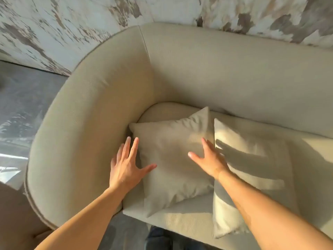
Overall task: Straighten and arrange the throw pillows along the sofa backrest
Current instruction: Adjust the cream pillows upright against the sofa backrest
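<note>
Both forearms reaching in from bottom of view, bare. Dark trouser leg [158, 239] at bottom edge, just in front of seat cushion [180, 222].

Left hand [126, 170] flat, fingers straight and spread wide, fingertips along left edge of left pillow [173, 159], thumb lying on its face; hand wedged between pillow and curved armrest [86, 134]. Holding nothing, just pressing or touching.

Right hand [207, 159] also spread flat, fingers straight, on right edge of same pillow, in the gap beside right pillow [252, 170]. Whether fingertips tuck behind the edge: cannot tell. No grip on either side.

Left pillow lying tilted on seat, rotated, one corner pointing at backrest [234, 74], not leaning upright. Right pillow just beside it, touching or nearly so, lying back flat-ish on seat, top corner close to backrest, partly under right forearm and streaked with hand shadow.

Step in hand, judged: squaring up the left pillow, bracketed by both palms. Task early; neither pillow standing along backrest yet.

Next move likely calls for: closing on both side edges, rotating until top edge runs level, lifting and propping against backrest in the corner near armrest. Then same for right pillow.

Beyond sofa: patchy white-and-brown wall [54, 24], grey floor [27, 105] at left.
</note>
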A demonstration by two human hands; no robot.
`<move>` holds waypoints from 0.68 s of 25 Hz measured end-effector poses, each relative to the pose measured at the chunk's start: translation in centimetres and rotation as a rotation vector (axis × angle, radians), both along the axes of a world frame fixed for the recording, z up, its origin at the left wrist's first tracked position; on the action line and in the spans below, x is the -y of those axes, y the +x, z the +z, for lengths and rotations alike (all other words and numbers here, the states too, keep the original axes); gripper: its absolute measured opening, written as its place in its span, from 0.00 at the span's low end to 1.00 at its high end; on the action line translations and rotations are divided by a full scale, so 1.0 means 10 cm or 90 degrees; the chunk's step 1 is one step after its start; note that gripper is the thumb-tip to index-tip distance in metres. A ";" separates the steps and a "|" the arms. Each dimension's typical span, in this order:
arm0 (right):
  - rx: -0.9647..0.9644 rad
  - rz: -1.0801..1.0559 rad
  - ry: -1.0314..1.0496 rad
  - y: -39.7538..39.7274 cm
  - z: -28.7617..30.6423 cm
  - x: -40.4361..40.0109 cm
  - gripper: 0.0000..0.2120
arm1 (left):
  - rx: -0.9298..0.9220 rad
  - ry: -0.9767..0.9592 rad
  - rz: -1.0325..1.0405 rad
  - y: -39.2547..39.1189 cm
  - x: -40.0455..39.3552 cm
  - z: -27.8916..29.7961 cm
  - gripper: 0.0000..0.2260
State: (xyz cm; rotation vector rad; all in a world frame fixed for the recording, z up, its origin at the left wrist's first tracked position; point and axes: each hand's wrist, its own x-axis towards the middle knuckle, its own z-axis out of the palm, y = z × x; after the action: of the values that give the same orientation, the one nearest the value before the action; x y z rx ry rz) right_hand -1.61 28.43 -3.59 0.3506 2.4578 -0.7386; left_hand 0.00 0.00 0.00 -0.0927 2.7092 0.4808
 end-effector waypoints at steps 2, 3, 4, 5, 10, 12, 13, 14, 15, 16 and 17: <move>-0.013 -0.081 -0.013 -0.15 -0.26 -0.02 0.46 | 0.044 0.025 0.027 -0.07 -0.05 -0.27 0.49; -0.015 -0.119 -0.030 -0.23 -0.38 -0.03 0.46 | 0.068 0.028 0.044 -0.10 -0.07 -0.41 0.49; -0.015 -0.152 -0.054 -0.32 -0.42 -0.03 0.46 | 0.084 0.045 0.070 -0.13 -0.09 -0.53 0.49; -0.023 -0.177 -0.073 -0.37 -0.49 -0.05 0.47 | 0.098 0.062 0.089 -0.14 -0.12 -0.64 0.50; 0.083 -0.266 -0.113 -0.53 -0.69 -0.38 0.63 | 0.194 0.253 0.248 -0.32 -0.21 -0.92 0.55; 0.133 -0.294 -0.164 -0.57 -0.76 -0.48 0.69 | 0.187 0.322 0.306 -0.42 -0.23 -0.99 0.58; 0.137 -0.298 -0.192 -0.58 -0.80 -0.51 0.70 | 0.181 0.340 0.320 -0.46 -0.24 -1.01 0.59; 0.134 -0.299 -0.205 -0.59 -0.85 -0.52 0.71 | 0.175 0.346 0.328 -0.50 -0.25 -1.02 0.60; 0.130 -0.298 -0.209 -0.60 -0.86 -0.53 0.70 | 0.169 0.345 0.331 -0.52 -0.26 -1.04 0.59; 0.130 -0.297 -0.208 -0.61 -0.86 -0.53 0.70 | 0.164 0.346 0.334 -0.54 -0.27 -1.05 0.59; 0.130 -0.295 -0.208 -0.61 -0.85 -0.53 0.69 | 0.158 0.348 0.335 -0.53 -0.28 -1.05 0.59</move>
State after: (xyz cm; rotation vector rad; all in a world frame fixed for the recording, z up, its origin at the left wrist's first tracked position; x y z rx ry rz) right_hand -7.70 33.76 -12.09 0.8355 2.0355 -1.2084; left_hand -5.33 2.80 -10.50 -0.6691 2.2010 1.2463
